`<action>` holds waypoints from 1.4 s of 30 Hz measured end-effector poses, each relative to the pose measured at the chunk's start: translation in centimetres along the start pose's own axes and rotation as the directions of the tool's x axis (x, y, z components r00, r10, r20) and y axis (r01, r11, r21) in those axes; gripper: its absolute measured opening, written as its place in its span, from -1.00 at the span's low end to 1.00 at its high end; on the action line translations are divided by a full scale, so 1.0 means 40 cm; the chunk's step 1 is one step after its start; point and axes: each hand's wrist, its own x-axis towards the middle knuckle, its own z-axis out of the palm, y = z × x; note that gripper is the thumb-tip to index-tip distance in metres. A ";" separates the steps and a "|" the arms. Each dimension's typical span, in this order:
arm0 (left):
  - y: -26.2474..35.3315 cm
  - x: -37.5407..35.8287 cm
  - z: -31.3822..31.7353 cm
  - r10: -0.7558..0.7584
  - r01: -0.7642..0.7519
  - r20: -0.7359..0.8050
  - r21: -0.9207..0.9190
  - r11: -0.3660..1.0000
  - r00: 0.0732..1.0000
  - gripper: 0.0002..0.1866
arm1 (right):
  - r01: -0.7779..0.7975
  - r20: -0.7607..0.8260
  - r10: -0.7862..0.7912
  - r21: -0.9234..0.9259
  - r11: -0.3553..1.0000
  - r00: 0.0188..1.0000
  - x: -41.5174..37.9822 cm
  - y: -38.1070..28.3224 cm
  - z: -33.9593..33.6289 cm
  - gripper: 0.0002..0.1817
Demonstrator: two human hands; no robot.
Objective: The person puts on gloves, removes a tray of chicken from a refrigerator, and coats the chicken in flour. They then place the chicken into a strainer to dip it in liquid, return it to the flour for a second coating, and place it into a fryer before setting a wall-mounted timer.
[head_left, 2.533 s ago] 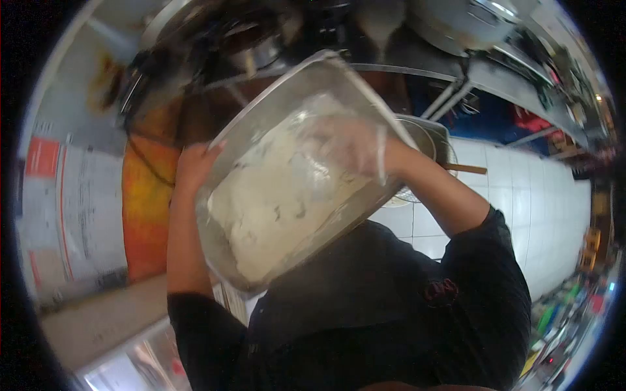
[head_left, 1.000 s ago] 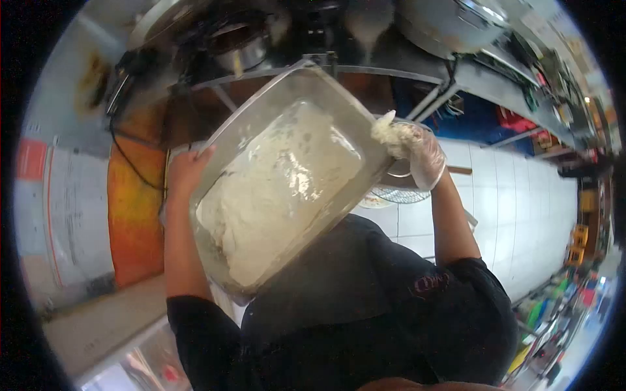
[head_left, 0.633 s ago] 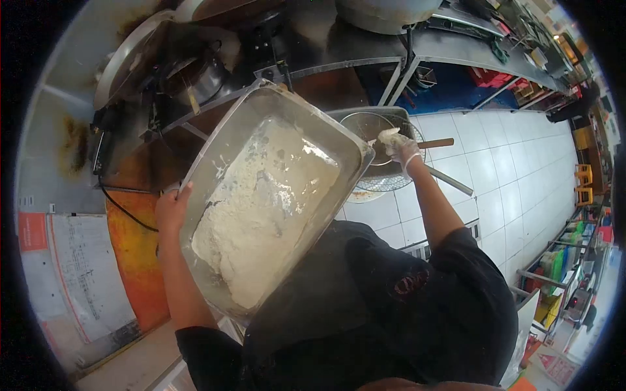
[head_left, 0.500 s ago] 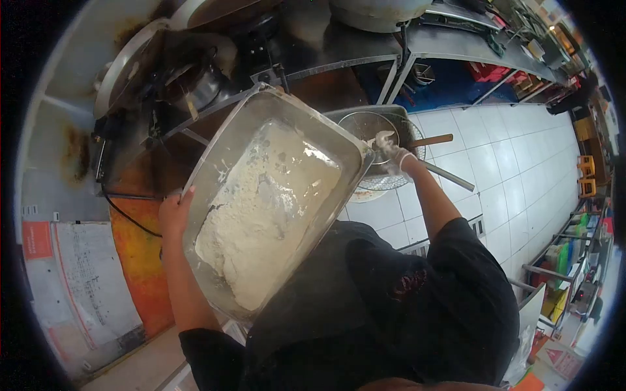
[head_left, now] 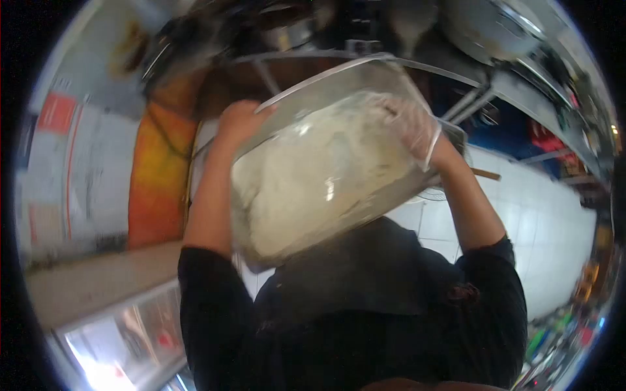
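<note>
A deep metal pan of pale flour-like powder is tilted in front of my body. My left hand is closed on its left rim. Over the right side of the pan is my right hand in a clear plastic glove, its fingers reaching inward above the powder. Blur softens these fingers, but they look apart with nothing visible in them. Behind the pan's right end, a wooden handle sticks out from a mostly hidden metal container.
Stove equipment and a large pot line the far side. A metal bench stands at the upper right. White floor tiles lie on the right. An orange-yellow panel and a white panel are on the left.
My right hand has come from the strainer area into the pan. The pan has turned and shifted right in view, and my view has swung left. My left hand still grips the rim.
</note>
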 end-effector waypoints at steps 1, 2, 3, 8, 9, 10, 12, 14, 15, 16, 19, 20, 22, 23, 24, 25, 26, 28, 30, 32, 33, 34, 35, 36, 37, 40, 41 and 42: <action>0.021 -0.007 -0.024 -0.065 0.067 0.069 -0.038 0.997 0.996 -0.29 | 0.159 0.124 -0.158 0.000 0.987 0.980 0.013 -0.063 0.056 -0.52; 0.034 -0.020 -0.040 -0.081 0.082 0.096 -0.011 0.997 0.992 -0.27 | 0.306 0.241 -0.302 0.019 0.952 0.923 0.022 -0.118 0.113 -0.50; 0.034 -0.023 -0.050 -0.088 0.087 0.114 0.009 0.996 0.990 -0.25 | 0.405 0.340 -0.390 0.028 0.914 0.856 0.044 -0.148 0.188 -0.48; 0.010 -0.018 -0.042 0.011 -0.013 0.044 0.047 0.999 0.999 -0.17 | 0.726 0.557 -0.558 -0.124 0.677 0.615 0.148 -0.229 0.539 -0.30; 0.008 -0.018 -0.040 0.009 -0.012 0.058 0.048 0.999 0.998 -0.16 | 0.807 0.590 -0.611 -0.123 0.578 0.527 0.166 -0.215 0.627 -0.29; 0.010 -0.017 -0.045 0.007 -0.010 0.068 0.055 0.998 0.998 -0.16 | 0.877 0.619 -0.657 -0.116 0.466 0.431 0.186 -0.190 0.720 -0.28; 0.029 -0.014 -0.043 -0.007 0.003 0.073 0.065 0.998 0.997 -0.15 | 0.909 0.623 -0.692 -0.081 0.408 0.365 0.180 -0.173 0.731 -0.24; 0.024 -0.026 -0.045 -0.034 0.029 0.067 0.072 0.997 0.997 -0.15 | 0.851 0.579 -0.687 -0.022 0.524 0.438 0.152 -0.160 0.709 -0.19; 0.019 -0.036 -0.046 -0.049 0.046 0.064 0.052 0.998 0.997 -0.15 | 0.790 0.668 -0.548 -0.098 0.605 0.503 0.143 -0.175 0.702 -0.24; 0.015 -0.043 -0.046 -0.063 0.061 0.061 0.033 0.998 0.996 -0.15 | 0.722 0.735 -0.392 -0.188 0.666 0.553 0.139 -0.189 0.694 -0.30; 0.006 -0.035 -0.027 -0.068 0.067 0.027 0.014 0.998 0.997 -0.16 | 0.687 0.866 -0.228 -0.167 0.708 0.445 0.182 -0.184 0.688 -0.45; 0.003 -0.034 -0.018 -0.062 0.062 0.010 0.011 0.998 0.998 -0.16 | 0.698 0.901 -0.229 -0.107 0.708 0.370 0.202 -0.176 0.687 -0.48; 0.006 -0.044 -0.013 -0.075 0.075 0.008 0.013 0.997 0.997 -0.17 | 0.458 0.801 -0.351 0.109 0.882 0.485 0.205 -0.153 0.627 -0.50; 0.010 -0.044 -0.016 -0.083 0.083 0.005 0.012 0.996 0.997 -0.18 | 0.524 0.734 -0.385 0.048 0.850 0.559 0.220 -0.144 0.622 -0.52; 0.013 -0.044 -0.019 -0.094 0.094 0.010 0.010 0.995 0.995 -0.17 | 0.573 0.659 -0.416 -0.027 0.819 0.626 0.235 -0.135 0.617 -0.54; 0.015 -0.045 -0.021 -0.106 0.106 0.016 0.010 0.994 0.994 -0.17 | 0.559 0.664 -0.407 -0.020 0.829 0.627 0.249 -0.127 0.613 -0.56; 0.016 -0.048 -0.021 -0.117 0.117 0.024 0.012 0.993 0.993 -0.16 | 0.543 0.668 -0.398 -0.010 0.840 0.629 0.253 -0.130 0.598 -0.57; 0.018 -0.051 -0.022 -0.104 0.103 0.024 0.019 0.994 0.994 -0.15 | 0.384 0.659 -0.289 0.001 0.923 0.694 0.238 -0.135 0.577 -0.58; 0.020 -0.048 -0.028 -0.100 0.099 0.035 0.021 0.995 0.994 -0.15 | 0.699 0.788 -0.393 -0.066 0.712 0.475 0.248 -0.105 0.666 -0.55; 0.021 -0.047 -0.034 -0.106 0.105 0.061 0.023 0.994 0.992 -0.15 | 0.818 0.852 -0.391 -0.070 0.572 0.347 0.235 -0.099 0.703 -0.49; 0.020 -0.047 -0.033 -0.100 0.099 0.048 0.031 0.995 0.994 -0.15 | 0.811 0.859 -0.379 -0.069 0.581 0.345 0.189 -0.115 0.699 -0.45; 0.019 -0.047 -0.032 -0.093 0.092 0.037 0.039 0.995 0.995 -0.15 | 0.803 0.865 -0.366 -0.068 0.592 0.343 0.151 -0.132 0.693 -0.41; 0.019 -0.046 -0.032 -0.086 0.084 0.025 0.046 0.995 0.996 -0.16 | 0.753 0.891 -0.262 -0.122 0.647 0.370 0.129 -0.165 0.676 -0.38; 0.017 -0.043 -0.031 -0.085 0.084 0.022 0.027 0.996 0.996 -0.16 | 0.697 0.908 -0.155 -0.180 0.694 0.389 0.115 -0.206 0.658 -0.34; 0.014 -0.040 -0.030 -0.083 0.083 0.018 0.008 0.997 0.996 -0.16 | 0.671 0.916 -0.149 -0.154 0.725 0.372 0.119 -0.192 0.672 -0.33; -0.005 -0.027 -0.010 -0.026 0.025 -0.058 -0.024 0.999 0.998 -0.20 | 0.596 0.942 -0.168 -0.040 0.802 0.289 0.141 -0.157 0.695 -0.32; -0.012 -0.024 -0.002 -0.002 -0.001 -0.095 -0.030 1.000 0.995 -0.20 | 0.578 0.950 -0.200 0.025 0.816 0.240 0.153 -0.151 0.688 -0.33; -0.012 -0.026 -0.002 -0.008 0.005 -0.082 -0.033 0.999 0.997 -0.20 | 0.530 0.927 -0.190 -0.011 0.848 0.324 0.166 -0.147 0.668 -0.35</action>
